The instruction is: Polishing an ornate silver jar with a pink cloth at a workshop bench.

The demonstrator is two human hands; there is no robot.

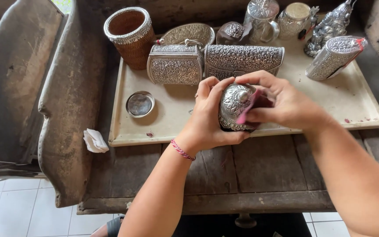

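**Silver lid held over the tray**

Head view: a domed silver lid (pixel 234 105) is cupped in the left hand (pixel 207 120), fingers closed round it, just above the tray's (pixel 123 131) near edge. A pink cloth (pixel 247 107) is pinched against it by the right hand (pixel 286 103). Silver purses (pixel 176 66) are lined up behind.

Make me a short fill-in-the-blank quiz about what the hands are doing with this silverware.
1. The left hand grips a domed ____ lid.
2. The right hand presses a ____ cloth on the lid.
3. The basket stands at the tray's far ____ corner.

Missing words: silver; pink; left
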